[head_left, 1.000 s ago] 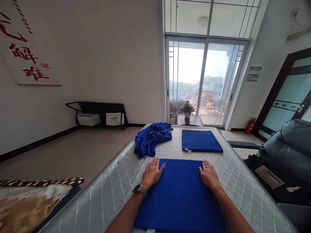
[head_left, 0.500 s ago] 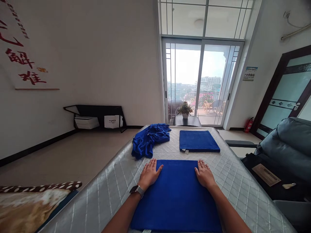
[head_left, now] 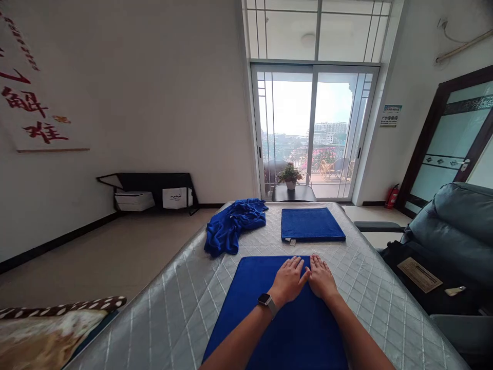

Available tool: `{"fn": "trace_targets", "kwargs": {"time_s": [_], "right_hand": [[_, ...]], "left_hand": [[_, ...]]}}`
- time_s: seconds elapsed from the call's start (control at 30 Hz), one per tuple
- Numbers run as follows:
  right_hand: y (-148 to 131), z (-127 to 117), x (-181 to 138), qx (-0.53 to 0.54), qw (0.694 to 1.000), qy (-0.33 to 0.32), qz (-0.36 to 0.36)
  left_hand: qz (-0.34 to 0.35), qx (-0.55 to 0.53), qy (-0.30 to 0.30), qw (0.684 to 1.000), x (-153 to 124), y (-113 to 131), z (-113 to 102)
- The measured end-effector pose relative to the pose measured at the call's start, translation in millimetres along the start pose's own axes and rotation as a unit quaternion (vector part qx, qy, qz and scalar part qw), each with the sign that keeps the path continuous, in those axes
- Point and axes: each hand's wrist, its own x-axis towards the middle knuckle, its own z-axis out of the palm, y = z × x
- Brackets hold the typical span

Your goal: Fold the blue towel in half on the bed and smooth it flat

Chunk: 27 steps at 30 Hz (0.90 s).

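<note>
A folded blue towel [head_left: 246,303] lies flat right in front of me, its near end cut off by the bottom of the view. My left hand [head_left: 289,277], with a watch [head_left: 265,299] on the wrist, rests flat on it, fingers stretched out, right of its middle. Beside it my right hand [head_left: 322,277] lies flat at the towel's far right corner, fingers straight. The two thumbs nearly meet. Beyond my hands sits a second folded blue towel [head_left: 313,224] with a small white tag. A crumpled blue towel [head_left: 235,225] is heaped to its left.
Everything blue lies on a table with a silver quilted cover [head_left: 169,303]. On the right stands a dark armchair [head_left: 454,226]. A patterned blanket [head_left: 54,329] is at lower left. Behind the table are a potted plant [head_left: 290,176] and a sliding glass door [head_left: 288,118].
My left hand has slid right across the towel, from its far left corner to beside my right hand. My right hand stays near the far right corner.
</note>
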Motion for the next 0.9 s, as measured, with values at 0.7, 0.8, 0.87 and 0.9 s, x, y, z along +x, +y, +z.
{"fn": "trace_targets", "kwargs": {"time_s": [0.7,0.8,0.87,0.9], "right_hand": [[-1,-1,1,0.015,1.000,0.003,0.009],[-1,-1,2,0.003,1.000,0.000,0.013],[-1,-1,3,-0.006,1.000,0.001,0.012],[-1,-2,3,-0.009,1.000,0.002,0.011]], "left_hand": [[-0.195,0.091,-0.006,0.977,-66,-144,-23],[-0.208,0.088,-0.001,0.974,-79,-162,-23],[-0.209,0.080,0.004,0.975,-82,-167,-22],[-0.209,0.076,0.005,0.975,-83,-168,-21]]}}
